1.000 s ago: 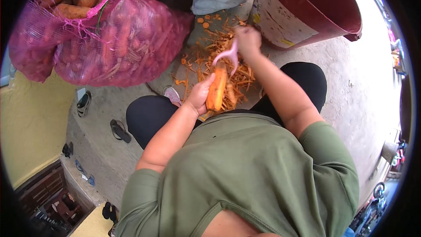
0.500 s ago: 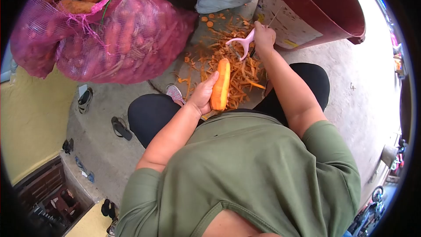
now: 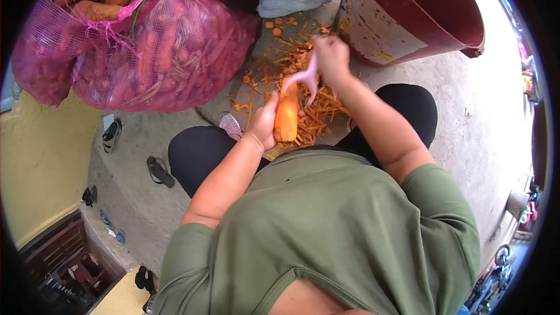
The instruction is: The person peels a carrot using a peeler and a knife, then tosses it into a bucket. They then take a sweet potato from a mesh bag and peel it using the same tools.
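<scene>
Head view — left hand (image 3: 266, 125) grips the carrot (image 3: 286, 121), right hand (image 3: 332, 57) beyond it.

There are two hands (image 3: 267, 123), one peeler (image 3: 310, 76), one held carrot (image 3: 286, 121), one bucket (image 3: 382, 26).

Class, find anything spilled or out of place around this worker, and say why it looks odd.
Orange peelings and round slices lie loose on the grey floor near the red bucket, looking dropped rather than collected. The bucket's outside also looks stained.
</scene>
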Demonstrator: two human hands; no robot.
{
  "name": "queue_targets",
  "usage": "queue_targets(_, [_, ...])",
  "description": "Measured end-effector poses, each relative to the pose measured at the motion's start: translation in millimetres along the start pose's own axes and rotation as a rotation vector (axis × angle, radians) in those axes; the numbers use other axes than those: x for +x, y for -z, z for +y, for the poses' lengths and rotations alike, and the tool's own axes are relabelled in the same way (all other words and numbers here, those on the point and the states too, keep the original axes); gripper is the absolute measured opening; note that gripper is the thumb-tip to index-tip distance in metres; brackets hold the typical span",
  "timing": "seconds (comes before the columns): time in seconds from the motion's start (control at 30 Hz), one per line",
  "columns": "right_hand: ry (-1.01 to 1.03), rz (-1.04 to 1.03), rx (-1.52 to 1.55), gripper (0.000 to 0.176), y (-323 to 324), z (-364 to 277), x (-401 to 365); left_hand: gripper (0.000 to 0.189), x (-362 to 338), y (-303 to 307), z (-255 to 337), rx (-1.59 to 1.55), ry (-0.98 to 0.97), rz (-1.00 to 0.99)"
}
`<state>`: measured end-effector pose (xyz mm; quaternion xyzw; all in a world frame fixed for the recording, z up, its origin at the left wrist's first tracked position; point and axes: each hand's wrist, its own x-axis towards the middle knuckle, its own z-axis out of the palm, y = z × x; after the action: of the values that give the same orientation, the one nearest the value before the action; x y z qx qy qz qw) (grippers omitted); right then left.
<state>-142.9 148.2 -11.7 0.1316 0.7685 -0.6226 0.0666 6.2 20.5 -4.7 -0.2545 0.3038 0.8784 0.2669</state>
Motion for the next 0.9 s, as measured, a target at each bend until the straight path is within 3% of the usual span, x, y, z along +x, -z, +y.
queue_targets(0.07, [0.100, -0.148, -0.210, 0.033, -10, -11, -42, 0.040, 2, -1, 1, -0.091, -0.008, 0.089])
queue_targets(0.13, [0.087, -0.214, -0.193, 0.033, -8, -17, -51, 0.039, 3, 1, -4, 0.006, -0.017, 0.059])
queue_targets(0.23, [0.146, 0.142, -0.250, 0.033, 1, 13, 15, 0.038, 0, -2, -6, 0.044, -0.011, -0.007])
queue_targets(0.33, [0.085, 0.226, 0.014, 0.029, 20, 6, 34, 0.040, -8, -8, -4, 0.063, -0.020, -0.013])
queue_targets(0.43, [-0.019, -0.051, 0.029, 0.026, 0, -4, -10, 0.043, -1, 7, -1, -0.082, 0.006, -0.107])
queue_targets(0.53, [0.125, -0.247, -0.164, 0.030, -4, -15, -52, 0.043, -6, -20, 2, -0.070, -0.001, 0.036])
queue_targets(0.6, [0.114, -0.011, -0.251, 0.030, -3, -11, -24, 0.043, -3, -10, -6, 0.041, 0.021, -0.021])
queue_targets(0.67, [0.094, 0.214, -0.068, 0.029, 9, 12, 31, 0.044, -5, -6, -11, 0.141, 0.039, -0.014])
queue_targets(0.73, [-0.019, 0.225, 0.072, 0.028, 24, 10, 46, 0.042, -9, -8, -7, 0.144, 0.033, 0.011])
queue_targets(0.8, [-0.063, 0.083, 0.103, 0.030, 12, 15, 37, 0.039, -10, -8, -1, 0.092, 0.063, 0.057])
queue_targets(0.9, [-0.041, 0.085, 0.052, 0.032, 0, 15, 24, 0.043, -15, -18, 3, 0.313, -0.097, -0.070])
